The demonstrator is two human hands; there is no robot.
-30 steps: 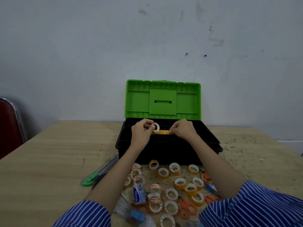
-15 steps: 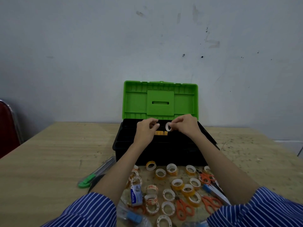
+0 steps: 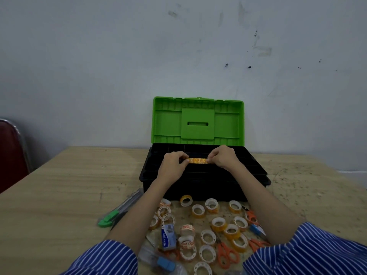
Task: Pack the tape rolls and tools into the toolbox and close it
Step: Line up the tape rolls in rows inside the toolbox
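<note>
The black toolbox (image 3: 200, 185) stands open on the table, its green lid (image 3: 198, 121) upright against the wall. Over its top tray, my left hand (image 3: 173, 162) and my right hand (image 3: 223, 157) pinch the two ends of a row of orange tape rolls (image 3: 197, 160) set on edge. Several more tape rolls (image 3: 218, 223) lie loose on the table in front of the box. Orange scissors (image 3: 225, 255) lie among them, with another pair (image 3: 252, 217) to the right. A green-handled utility knife (image 3: 117, 212) lies left of my left forearm.
A blue staple box (image 3: 168, 236) and a blue-capped item (image 3: 165, 263) lie near the front edge. A blue-handled tool (image 3: 257, 230) lies at the right of the pile. A red chair (image 3: 11, 153) stands at the far left. The wooden table (image 3: 59, 195) meets the wall behind.
A single white-cored roll passed from my left hand to my right hand, then joined the row. Both hands now pinch the row's ends, which looks longer.
</note>
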